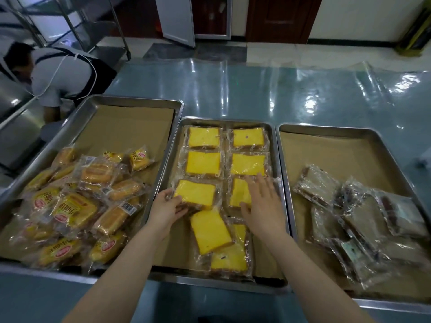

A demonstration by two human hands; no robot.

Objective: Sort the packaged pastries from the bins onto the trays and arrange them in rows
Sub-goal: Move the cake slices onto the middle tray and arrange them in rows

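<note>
Three steel trays lined with brown paper stand side by side. The middle tray [278, 183] holds yellow cake slices in clear wrap, laid in two columns at the far end. My left hand [166, 209] grips the near-left edge of a wrapped yellow slice [196, 193] in the third row. My right hand [262, 201] lies flat, fingers spread, on the slice beside it [238, 192]. Loose yellow slices [210, 231] lie crooked near the tray's front. The left tray [98, 103] carries a heap of orange-labelled bread packets [77, 206]. The right tray [326, 131] has several brown pastries in clear wrap [363, 222].
The trays sit on a teal table covered with glossy clear plastic sheet [256, 89]. A person in a white shirt and dark apron [63, 73] bends down at the far left beside a steel rack [70, 24]. Doors stand at the back.
</note>
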